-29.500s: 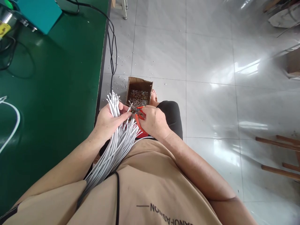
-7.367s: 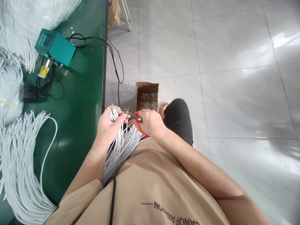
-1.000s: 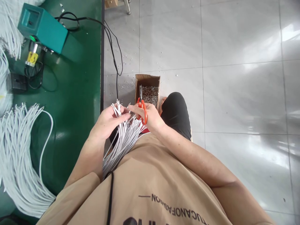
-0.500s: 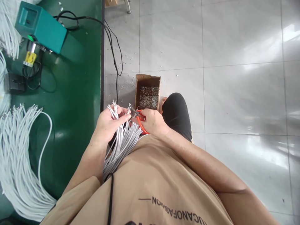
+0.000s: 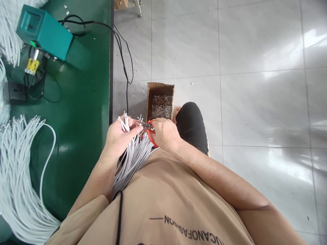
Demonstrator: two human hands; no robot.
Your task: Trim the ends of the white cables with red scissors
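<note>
A bundle of white cables [image 5: 133,158] hangs over my lap, its tips pointing up and away from me. My left hand [image 5: 120,134] is closed around some of these cables near their ends, thumb and fingers pinching toward the tips. In my right hand [image 5: 166,133] are cutting pliers with orange-red handles [image 5: 151,136]. The pliers' jaws reach left to the cable tips beside my left thumb and fingers. Whether the jaws are closed on a cable is too small to tell.
Below my hands on the floor stands an open cardboard box [image 5: 160,89] with many small clippings inside. Clippings also dot the tiles [image 5: 138,64]. On the green table [image 5: 84,78] at left are a teal device [image 5: 48,32] with black cords and a large bundle of white cables [image 5: 20,177].
The pliers and my right hand have shifted slightly left, bringing the jaws further across the cable tips by my left fingers. My left hand stays nearly in place.
</note>
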